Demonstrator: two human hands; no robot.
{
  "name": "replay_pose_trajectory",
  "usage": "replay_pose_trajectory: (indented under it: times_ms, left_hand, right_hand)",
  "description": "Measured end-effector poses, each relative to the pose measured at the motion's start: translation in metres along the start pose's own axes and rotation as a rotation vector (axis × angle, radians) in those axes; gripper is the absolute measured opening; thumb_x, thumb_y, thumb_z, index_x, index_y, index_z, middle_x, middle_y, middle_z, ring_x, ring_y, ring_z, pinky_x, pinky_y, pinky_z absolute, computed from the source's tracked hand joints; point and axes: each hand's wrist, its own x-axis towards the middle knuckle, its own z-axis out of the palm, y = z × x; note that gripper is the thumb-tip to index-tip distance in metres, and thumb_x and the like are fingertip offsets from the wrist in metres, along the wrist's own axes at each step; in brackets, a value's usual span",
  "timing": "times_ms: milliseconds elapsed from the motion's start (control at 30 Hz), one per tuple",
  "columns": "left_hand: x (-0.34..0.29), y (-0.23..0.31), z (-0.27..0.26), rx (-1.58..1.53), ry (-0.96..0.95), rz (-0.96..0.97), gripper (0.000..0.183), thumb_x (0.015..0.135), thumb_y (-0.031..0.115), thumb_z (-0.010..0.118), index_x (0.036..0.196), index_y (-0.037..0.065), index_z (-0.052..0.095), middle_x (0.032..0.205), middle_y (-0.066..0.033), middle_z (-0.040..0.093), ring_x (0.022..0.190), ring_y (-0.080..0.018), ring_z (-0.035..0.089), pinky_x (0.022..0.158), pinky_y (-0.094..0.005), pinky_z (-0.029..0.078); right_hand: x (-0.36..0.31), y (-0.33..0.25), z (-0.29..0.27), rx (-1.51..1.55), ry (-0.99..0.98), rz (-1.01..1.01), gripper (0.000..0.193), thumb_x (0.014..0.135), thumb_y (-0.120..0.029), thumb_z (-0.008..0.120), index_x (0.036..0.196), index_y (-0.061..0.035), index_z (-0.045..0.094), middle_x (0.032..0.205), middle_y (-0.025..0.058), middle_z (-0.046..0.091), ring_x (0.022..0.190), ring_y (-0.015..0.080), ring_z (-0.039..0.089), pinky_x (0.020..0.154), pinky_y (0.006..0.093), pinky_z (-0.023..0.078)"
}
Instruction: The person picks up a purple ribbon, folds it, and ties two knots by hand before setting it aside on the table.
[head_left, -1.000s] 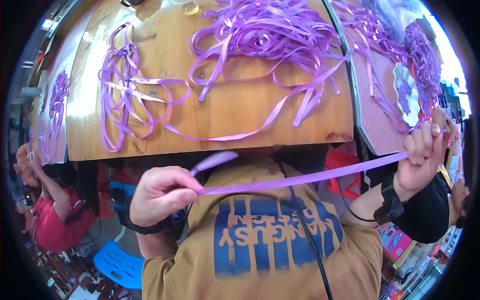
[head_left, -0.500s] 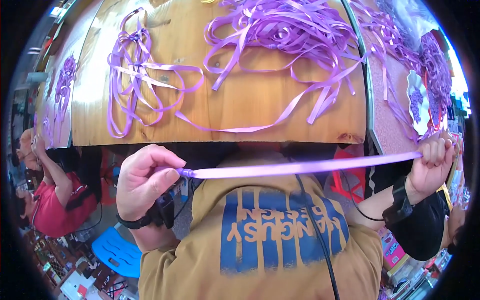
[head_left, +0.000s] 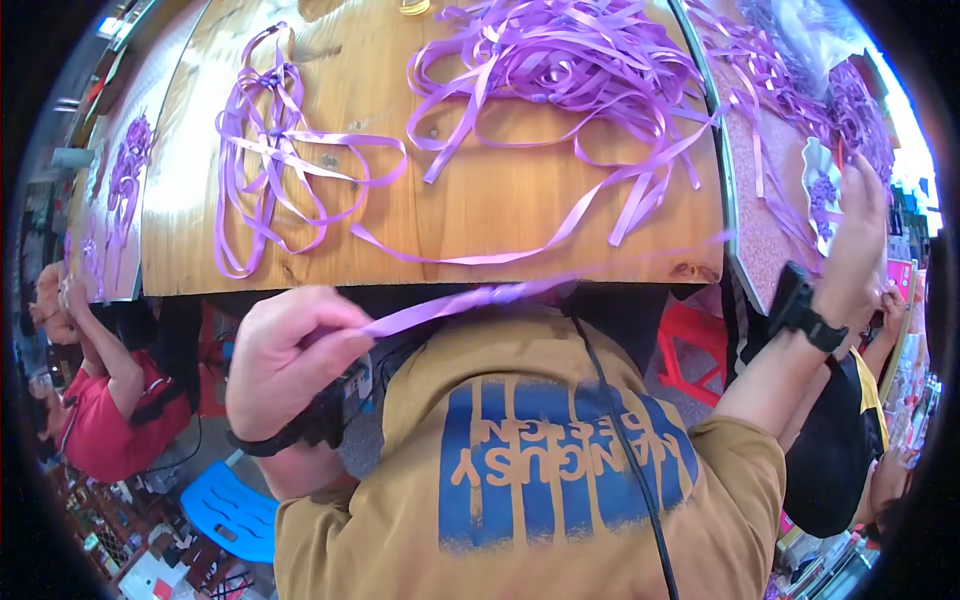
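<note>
My left hand [head_left: 295,355], closed in a pinch between thumb and fingertips, holds a purple ribbon [head_left: 430,315] in front of the table's near edge. From there the ribbon stretches rightward, with a darker part midway, and its far end is smeared by motion over the table corner. My right hand [head_left: 858,220] is raised at the far right, fingers stretched upward and apart from the ribbon. Beside it stands a white wavy-edged dish [head_left: 812,165] with small purple pieces [head_left: 824,192], partly hidden by the hand.
A large tangle of purple ribbons [head_left: 560,65] lies on the wooden table [head_left: 450,215], and a looped bundle of ribbons [head_left: 270,135] lies to its left. More ribbons [head_left: 770,70] cover the pink side table. People sit at both sides; a blue stool [head_left: 230,508] stands behind left.
My right hand has let go of the ribbon end and moved up toward the dish, its fingers opening. The ribbon has swung upward and slackened; my left hand has shifted along it.
</note>
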Motion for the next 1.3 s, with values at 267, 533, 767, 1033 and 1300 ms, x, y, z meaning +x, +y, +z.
replay_pose_trajectory:
  times_ms: [267, 533, 767, 1033, 1300]
  left_hand:
    - [0.030, 0.025, 0.045, -0.260, -0.001, 0.072, 0.007, 0.076, 0.005, 0.064, 0.081, 0.001, 0.061, 0.065, -0.0051, 0.056, 0.057, -0.0117, 0.052, 0.052, -0.0232, 0.041]
    - [0.014, 0.012, 0.036, -0.399, 0.084, -0.092, 0.009, 0.081, 0.009, 0.061, 0.083, 0.000, 0.061, 0.068, 0.0009, 0.055, 0.059, -0.0049, 0.048, 0.054, -0.0190, 0.039]
    - [0.002, -0.007, 0.027, -0.467, 0.267, -0.043, 0.012, 0.081, 0.009, 0.062, 0.082, -0.002, 0.060, 0.071, 0.0012, 0.054, 0.063, -0.0031, 0.045, 0.056, -0.0170, 0.035]
    - [0.018, 0.008, 0.039, -0.528, 0.127, -0.033, 0.010, 0.083, 0.008, 0.060, 0.082, -0.002, 0.059, 0.073, 0.0001, 0.054, 0.065, -0.0039, 0.047, 0.057, -0.0181, 0.037]
    - [0.024, 0.006, 0.044, -0.547, 0.054, -0.004, 0.011, 0.084, 0.010, 0.060, 0.082, 0.000, 0.057, 0.074, 0.0000, 0.054, 0.067, -0.0035, 0.046, 0.057, -0.0177, 0.037]
  right_hand:
    - [-0.101, -0.137, 0.046, 0.923, -1.221, -0.399, 0.049, 0.086, -0.023, 0.052, 0.125, 0.0030, 0.039, 0.117, 0.0126, 0.049, 0.112, 0.0245, 0.044, 0.096, 0.0331, 0.031]
    - [-0.105, -0.148, 0.030, 1.071, -1.373, 0.184, 0.012, 0.087, -0.008, 0.053, 0.096, 0.0009, 0.054, 0.089, 0.0016, 0.054, 0.078, 0.0060, 0.049, 0.070, 0.0193, 0.040]
    - [-0.103, -0.144, 0.028, 0.867, -1.106, 0.168, 0.011, 0.085, -0.008, 0.056, 0.092, 0.0002, 0.055, 0.084, 0.0018, 0.054, 0.078, 0.0091, 0.050, 0.071, 0.0218, 0.040]
    - [-0.120, -0.172, 0.051, 0.802, -0.939, -0.534, 0.032, 0.085, -0.013, 0.056, 0.113, -0.0007, 0.047, 0.102, 0.0099, 0.052, 0.091, 0.0219, 0.054, 0.081, 0.0311, 0.041]
    - [-0.117, -0.167, 0.046, 0.999, -1.159, -0.175, 0.017, 0.081, -0.002, 0.058, 0.098, -0.0011, 0.054, 0.087, 0.0070, 0.057, 0.077, 0.0143, 0.056, 0.066, 0.0251, 0.044]
